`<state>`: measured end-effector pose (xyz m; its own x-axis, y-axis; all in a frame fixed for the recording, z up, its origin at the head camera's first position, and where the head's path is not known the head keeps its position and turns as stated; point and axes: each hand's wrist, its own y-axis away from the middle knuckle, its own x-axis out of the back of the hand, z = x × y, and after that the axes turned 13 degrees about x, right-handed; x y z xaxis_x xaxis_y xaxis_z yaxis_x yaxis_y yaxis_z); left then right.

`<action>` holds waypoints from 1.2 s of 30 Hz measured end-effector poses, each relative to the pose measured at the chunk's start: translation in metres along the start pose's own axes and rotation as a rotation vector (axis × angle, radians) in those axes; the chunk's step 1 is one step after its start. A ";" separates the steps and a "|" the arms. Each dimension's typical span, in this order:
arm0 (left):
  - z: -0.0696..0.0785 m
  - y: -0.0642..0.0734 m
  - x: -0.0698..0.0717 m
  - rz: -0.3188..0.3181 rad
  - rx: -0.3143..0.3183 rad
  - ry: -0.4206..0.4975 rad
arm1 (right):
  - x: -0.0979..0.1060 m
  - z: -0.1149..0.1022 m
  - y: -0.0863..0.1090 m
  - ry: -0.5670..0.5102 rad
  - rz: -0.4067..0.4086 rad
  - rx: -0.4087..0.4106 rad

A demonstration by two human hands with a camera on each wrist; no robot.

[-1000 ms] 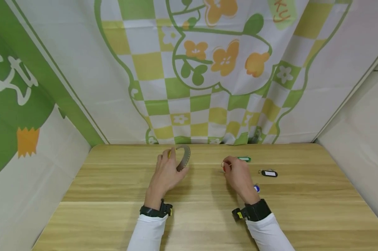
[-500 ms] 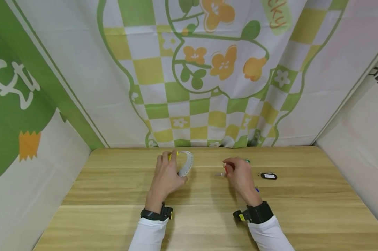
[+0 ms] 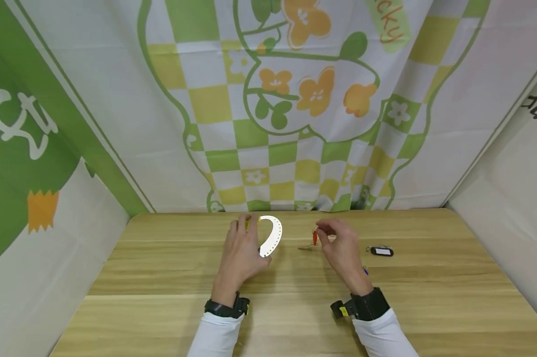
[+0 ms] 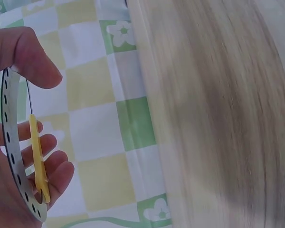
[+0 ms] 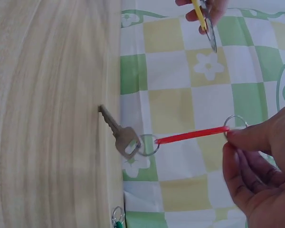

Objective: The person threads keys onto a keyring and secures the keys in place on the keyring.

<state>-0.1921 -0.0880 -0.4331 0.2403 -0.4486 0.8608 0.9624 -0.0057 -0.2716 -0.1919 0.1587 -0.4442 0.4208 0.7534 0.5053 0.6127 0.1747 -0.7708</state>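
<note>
My left hand point(image 3: 241, 255) grips a crescent-shaped metal plate point(image 3: 275, 238) with a row of small holes along it. A yellow key tag point(image 4: 37, 154) hangs by the plate, in front of the curled fingers in the left wrist view; how it is attached is unclear. Opposite, my right hand point(image 3: 344, 253) pinches the small metal ring at one end of a red key tag point(image 5: 192, 135). From a second ring at the tag's other end hangs a key point(image 5: 126, 141). Both hands are above the wooden table, with a gap between them.
On the wooden table point(image 3: 295, 322), right of my right hand, lies a black key tag point(image 3: 381, 251) with a white label. A blue tag point(image 3: 365, 270) shows beside my right wrist. A ring with a green tag point(image 5: 118, 224) lies near the table's far edge, before the checked cloth point(image 3: 250, 148).
My left hand has shifted slightly right, and the plate's flat face has turned bright white. The red tag and key have swung further out from my right fingers. The green tag is now hidden in the head view.
</note>
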 end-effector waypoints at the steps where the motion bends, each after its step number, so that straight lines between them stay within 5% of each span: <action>1: 0.001 0.000 -0.001 -0.003 -0.005 -0.002 | 0.000 0.000 0.000 0.000 0.015 0.015; 8: 0.009 0.000 -0.005 -0.002 -0.056 -0.007 | 0.000 -0.002 -0.004 -0.007 0.066 0.080; 15: 0.016 0.001 -0.010 -0.014 -0.103 -0.019 | -0.001 -0.006 -0.006 0.009 -0.008 0.110; 25: 0.020 0.003 -0.015 -0.058 -0.118 -0.029 | -0.001 -0.007 -0.006 -0.006 -0.197 -0.036; 36: 0.023 0.004 -0.015 -0.140 -0.121 -0.037 | -0.001 -0.008 -0.006 0.018 -0.263 -0.086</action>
<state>-0.1888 -0.0603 -0.4371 0.1117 -0.4024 0.9086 0.9650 -0.1743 -0.1958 -0.1905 0.1520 -0.4369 0.2512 0.6780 0.6908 0.7563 0.3078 -0.5772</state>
